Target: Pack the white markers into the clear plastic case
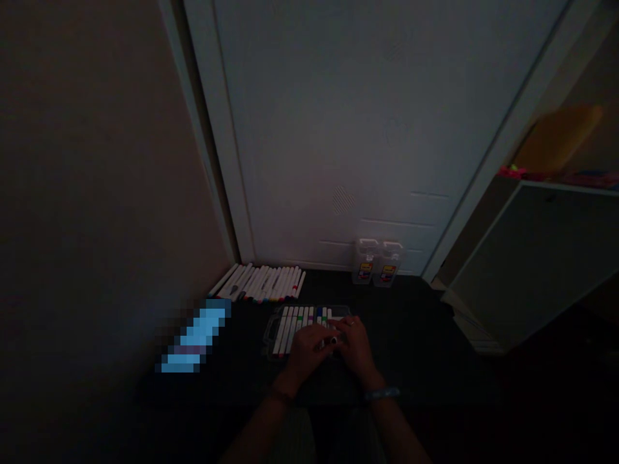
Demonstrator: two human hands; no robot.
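In dim light, an open clear plastic marker case (267,343) lies on the dark table. A row of white markers (285,328) with coloured bands fills its left part, and a few more stand in its right part. My left hand (307,348) reaches over the case's front, fingers curled together. Beside it, my right hand (355,343), with a ring and a wristband, bends its fingers inward. Between both hands' fingertips is a white marker (333,340), its end facing me. The fingers hide most of that marker and part of the case.
Many loose white markers (271,283) lie side by side at the table's back left. Two clear plastic cases (365,263) with labels stand upright against the white door (338,129). A bright pixelated rectangle (198,338) lies at the left edge, near the wall.
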